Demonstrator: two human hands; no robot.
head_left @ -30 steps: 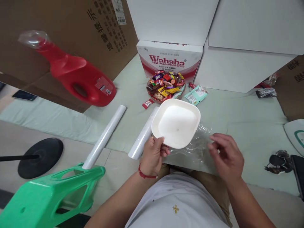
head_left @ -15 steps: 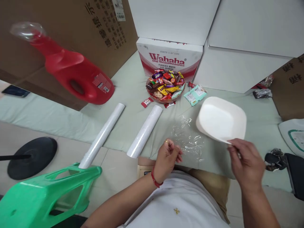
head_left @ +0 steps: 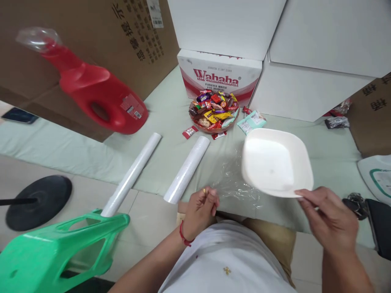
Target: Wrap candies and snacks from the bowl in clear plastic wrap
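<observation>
White plastic dish (head_left: 276, 167) is over the right part of the cloth-covered table (head_left: 332, 162), open side up, tilted toward the wearer. Right hand (head_left: 334, 217) pinches its near-right rim, thumb on top. One-corner grip likely lets it twist; a palm under the base would steady it. Left hand (head_left: 200, 207) is curled beside the clear film (head_left: 233, 183); can't tell if it pinches any. Film could snag, so best lift the dish clear. Beyond: candy bowl (head_left: 210, 130), teal packet (head_left: 251, 122); white roll (head_left: 187, 171) left.
</observation>
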